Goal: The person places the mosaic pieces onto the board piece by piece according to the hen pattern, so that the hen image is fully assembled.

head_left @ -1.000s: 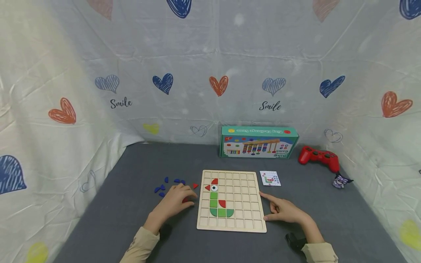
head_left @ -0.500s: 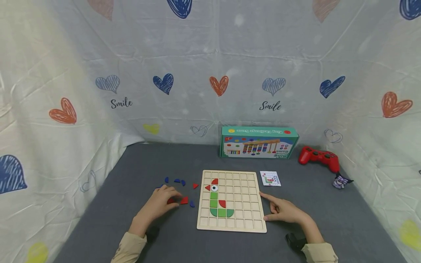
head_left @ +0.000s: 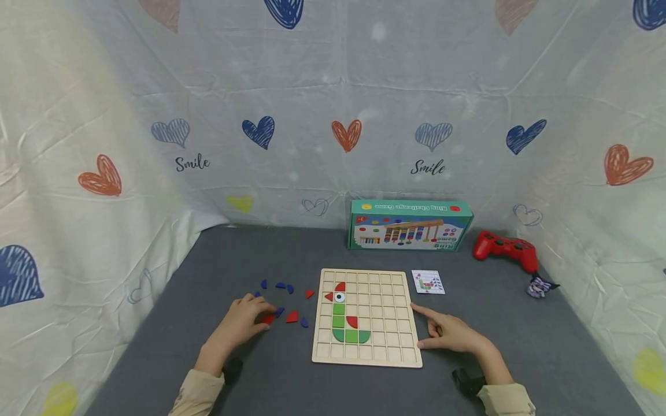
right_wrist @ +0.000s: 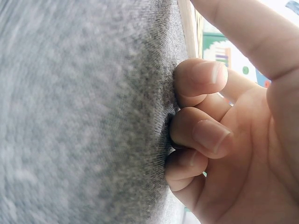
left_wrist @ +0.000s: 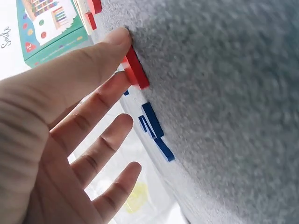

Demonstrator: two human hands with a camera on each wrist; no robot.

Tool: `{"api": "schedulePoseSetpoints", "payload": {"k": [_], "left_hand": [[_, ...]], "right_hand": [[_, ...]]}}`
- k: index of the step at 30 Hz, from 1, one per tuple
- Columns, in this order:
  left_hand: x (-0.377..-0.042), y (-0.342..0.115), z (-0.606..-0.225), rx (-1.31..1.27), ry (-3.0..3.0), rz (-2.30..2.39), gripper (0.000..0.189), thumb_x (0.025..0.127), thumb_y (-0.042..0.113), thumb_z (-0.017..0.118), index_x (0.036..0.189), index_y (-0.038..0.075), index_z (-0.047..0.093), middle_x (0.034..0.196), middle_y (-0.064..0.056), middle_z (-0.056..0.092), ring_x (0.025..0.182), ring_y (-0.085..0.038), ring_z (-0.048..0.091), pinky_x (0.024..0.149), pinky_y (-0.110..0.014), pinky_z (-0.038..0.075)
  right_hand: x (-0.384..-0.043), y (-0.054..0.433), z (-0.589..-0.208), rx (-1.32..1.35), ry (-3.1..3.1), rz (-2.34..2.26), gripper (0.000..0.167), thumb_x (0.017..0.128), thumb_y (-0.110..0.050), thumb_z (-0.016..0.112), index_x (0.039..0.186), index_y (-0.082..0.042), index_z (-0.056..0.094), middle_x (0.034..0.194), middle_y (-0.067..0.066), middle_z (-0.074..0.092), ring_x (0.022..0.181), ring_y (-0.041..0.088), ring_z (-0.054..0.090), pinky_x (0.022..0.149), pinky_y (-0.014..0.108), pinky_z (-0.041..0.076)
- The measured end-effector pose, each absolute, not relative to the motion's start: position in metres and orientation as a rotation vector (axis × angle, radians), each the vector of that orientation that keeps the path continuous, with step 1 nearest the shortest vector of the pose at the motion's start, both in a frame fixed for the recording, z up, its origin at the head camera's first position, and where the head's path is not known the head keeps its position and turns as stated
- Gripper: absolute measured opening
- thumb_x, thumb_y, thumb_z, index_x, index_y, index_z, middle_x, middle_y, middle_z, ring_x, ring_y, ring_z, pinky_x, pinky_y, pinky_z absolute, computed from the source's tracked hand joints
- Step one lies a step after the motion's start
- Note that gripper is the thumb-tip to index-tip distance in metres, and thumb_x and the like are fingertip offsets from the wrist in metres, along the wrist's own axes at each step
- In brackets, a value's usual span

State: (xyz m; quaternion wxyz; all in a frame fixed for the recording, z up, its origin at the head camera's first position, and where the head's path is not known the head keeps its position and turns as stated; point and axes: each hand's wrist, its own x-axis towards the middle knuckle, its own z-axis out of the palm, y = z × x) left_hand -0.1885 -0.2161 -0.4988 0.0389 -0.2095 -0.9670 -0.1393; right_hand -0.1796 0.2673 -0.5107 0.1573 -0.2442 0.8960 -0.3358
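My left hand [head_left: 238, 323] is over the loose pieces left of the board. Its thumb and index finger pinch a red flat piece [left_wrist: 136, 70] close to the cloth, while the other fingers stay spread apart. Beside it lie a blue piece [head_left: 279, 312], a red quarter-circle piece [head_left: 292, 316] and another blue piece [head_left: 304, 322]. A wooden grid board [head_left: 385, 346] bears a bird-like figure of green, red and eye pieces. My right hand [head_left: 451, 334] touches the board's right edge with its straight index finger and its thumb; its remaining fingers [right_wrist: 201, 130] are curled over the cloth.
Several blue pieces [head_left: 264, 283] and a small red triangle [head_left: 309, 293] lie farther back on the grey cloth. A picture card [head_left: 428, 282] lies right of the board. Behind are a green game box [head_left: 410, 225] and a red game controller [head_left: 504, 249] with a small charm.
My left hand has moved left, away from the board, baring a red quarter-circle and blue pieces; it now pinches another red piece. My right hand and the board have stayed put.
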Motion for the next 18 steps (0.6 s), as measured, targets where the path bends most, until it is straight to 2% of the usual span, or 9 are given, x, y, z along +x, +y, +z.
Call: {"api": "schedulePoseSetpoints", "payload": {"k": [12, 18], "left_hand": [[-0.1869, -0.2222, -0.4972, -0.640, -2.999, -0.407, 0.025, 0.070, 0.016, 0.079, 0.094, 0.019, 0.071, 0.102, 0.000, 0.064, 0.099, -0.024, 0.052, 0.090, -0.053, 0.037], [-0.1867, -0.2179, -0.4986, -0.676, -3.003, -0.402, 0.023, 0.071, 0.020, 0.079, 0.093, 0.020, 0.071, 0.094, 0.006, 0.062, 0.093, -0.018, 0.052, 0.089, -0.052, 0.038]], "right_hand": [[-0.1798, 0.2682, -0.5104, -0.709, 2.567, -0.964, 0.082, 0.078, -0.040, 0.072, 0.144, -0.009, 0.033, 0.066, -0.006, 0.045, 0.051, 0.000, 0.036, 0.049, 0.019, 0.031], [-0.1798, 0.2678, -0.5102, -0.715, 2.561, -0.972, 0.082, 0.078, -0.040, 0.072, 0.144, -0.009, 0.033, 0.066, -0.007, 0.045, 0.051, 0.000, 0.036, 0.049, 0.018, 0.031]]}}
